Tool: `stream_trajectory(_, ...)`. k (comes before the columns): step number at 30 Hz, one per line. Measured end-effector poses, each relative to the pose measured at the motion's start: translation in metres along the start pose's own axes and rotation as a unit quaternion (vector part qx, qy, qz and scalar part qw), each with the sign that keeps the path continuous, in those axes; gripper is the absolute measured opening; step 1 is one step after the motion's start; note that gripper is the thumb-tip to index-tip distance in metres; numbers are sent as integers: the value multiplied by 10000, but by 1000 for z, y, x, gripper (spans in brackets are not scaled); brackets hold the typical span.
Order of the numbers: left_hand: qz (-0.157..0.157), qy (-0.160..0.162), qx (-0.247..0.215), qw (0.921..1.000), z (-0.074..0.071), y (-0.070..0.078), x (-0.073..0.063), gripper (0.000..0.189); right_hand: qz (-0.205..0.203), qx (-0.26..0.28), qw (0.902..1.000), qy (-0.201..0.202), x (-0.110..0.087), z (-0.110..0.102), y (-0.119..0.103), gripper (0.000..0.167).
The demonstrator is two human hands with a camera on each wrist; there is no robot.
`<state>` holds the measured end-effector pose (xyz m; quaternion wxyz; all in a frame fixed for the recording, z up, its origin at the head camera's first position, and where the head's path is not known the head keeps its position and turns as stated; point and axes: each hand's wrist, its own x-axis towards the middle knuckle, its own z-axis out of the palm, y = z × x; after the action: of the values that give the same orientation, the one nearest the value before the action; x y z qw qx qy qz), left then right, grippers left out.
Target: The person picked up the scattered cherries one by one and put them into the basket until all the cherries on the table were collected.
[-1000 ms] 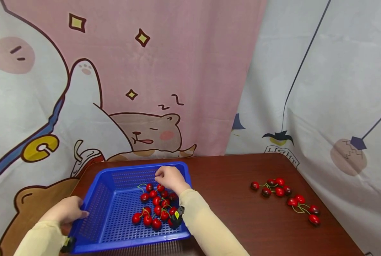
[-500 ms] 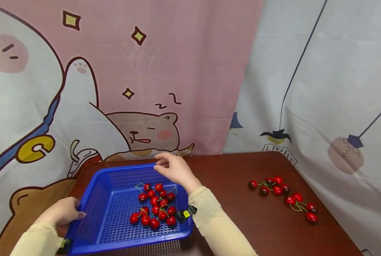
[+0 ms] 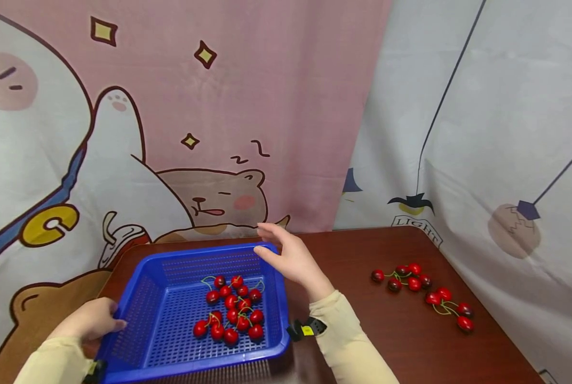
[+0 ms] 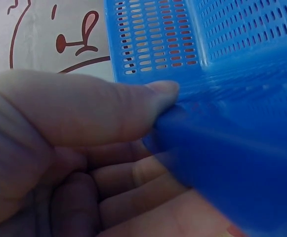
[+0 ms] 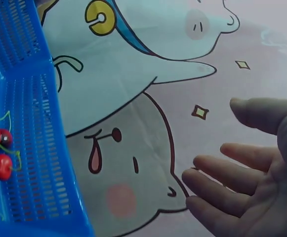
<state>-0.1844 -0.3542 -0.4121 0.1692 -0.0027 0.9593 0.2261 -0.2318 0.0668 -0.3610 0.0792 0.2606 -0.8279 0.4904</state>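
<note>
Cartoon-printed cloth (image 3: 286, 106) backs a reddish-brown table (image 3: 343, 256), where a blue basket (image 3: 171, 320) holds red cherries (image 3: 231, 316).
Left of the basket, the left hand (image 3: 86, 320) grips its rim, thumb on top and fingers behind; the right hand (image 3: 293, 258), fingers spread and holding nothing, hovers by its far right corner, well apart from the other hand. Right of the basket lie two loose clusters, a farther one (image 3: 414, 284) and a nearer one (image 3: 465, 324). The step in hand seems to be steadying the basket with the right hand between grasps; another grasp would call for reaching rightward and a light pinch. The basket's mouth faces up; its long axis seems to run left to right, though foreshortening leaves that unsure. The loose clusters string out diagonally, nearer as they get farther from the basket.
</note>
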Motion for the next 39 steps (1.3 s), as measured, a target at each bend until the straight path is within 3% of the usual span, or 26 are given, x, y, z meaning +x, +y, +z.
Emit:
stream_trajectory(7, -29, -93, 94, 9999, -1, -1, 3, 24, -65, -31, 9994, 330, -19, -12, 24, 56)
stream_trajectory(15, 34, -62, 260, 9996, -1, 1, 1, 27, 306, -204, 9975, 608, -46, -37, 70, 57)
stream_trajectory(20, 7, -18, 171, 9999, -1, 4, -1, 27, 637, -622, 9941, 621, -64, -58, 96, 59)
stream_trajectory(27, -3, -18, 225, 9997, -1, 4, -2, 27, 733, -1270, 9878, 519, -88, -89, 129, 61)
stream_trajectory(39, -204, -165, 122, 9996, -2, 4, 0, 31, 1033, -2444, 9640, 178, -108, -158, 174, 56)
